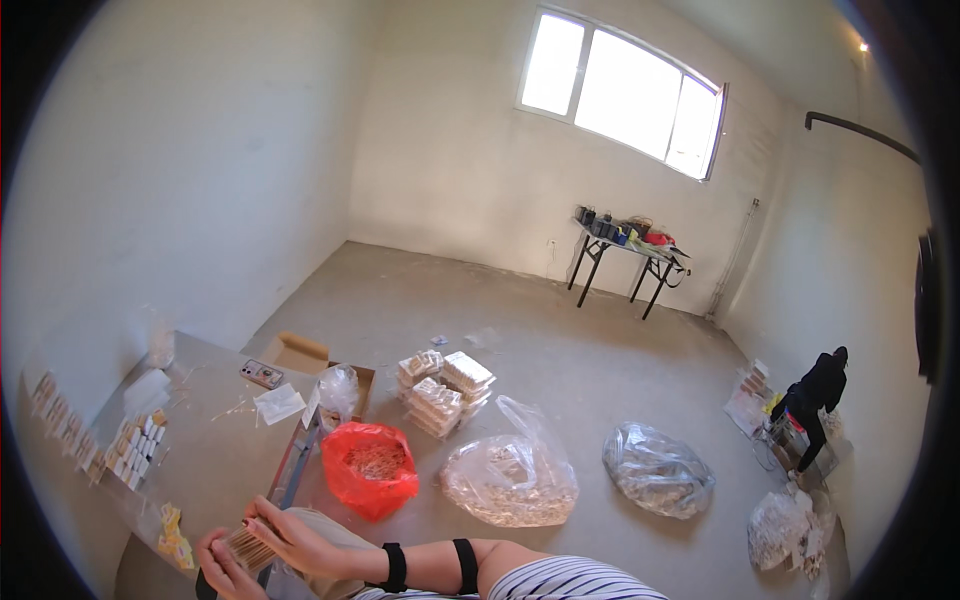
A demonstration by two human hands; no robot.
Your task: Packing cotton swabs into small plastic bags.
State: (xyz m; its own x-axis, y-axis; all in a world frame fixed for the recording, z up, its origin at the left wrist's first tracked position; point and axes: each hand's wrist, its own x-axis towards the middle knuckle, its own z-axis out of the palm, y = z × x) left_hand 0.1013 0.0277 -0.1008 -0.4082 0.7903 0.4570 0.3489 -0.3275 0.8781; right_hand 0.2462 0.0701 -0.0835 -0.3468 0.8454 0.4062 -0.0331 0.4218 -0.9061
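Low at the left, a bundle of thin wooden sticks (250, 551) lies between my two hands by the near edge of the grey table (225, 420). My left hand (226, 572) is closed round the lower left side of the bundle. From the other side my right hand (292, 540) grips its top and right, fingers bent over the sticks. The far ends of the sticks are hidden by my fingers. On the table's left stand several small packs (135, 447) with white and tan parts in rows. Yellow and white wrappers (173, 540) lie near my left hand.
On the floor beside the table sit an open red bag (372, 470) of sticks, a cardboard box (300, 352), stacked clear packs (440, 395), a full clear bag (510, 480) and a greyish plastic bag (658, 470). A person in black (812, 400) bends at the right wall. A folding table (630, 245) stands under the window.
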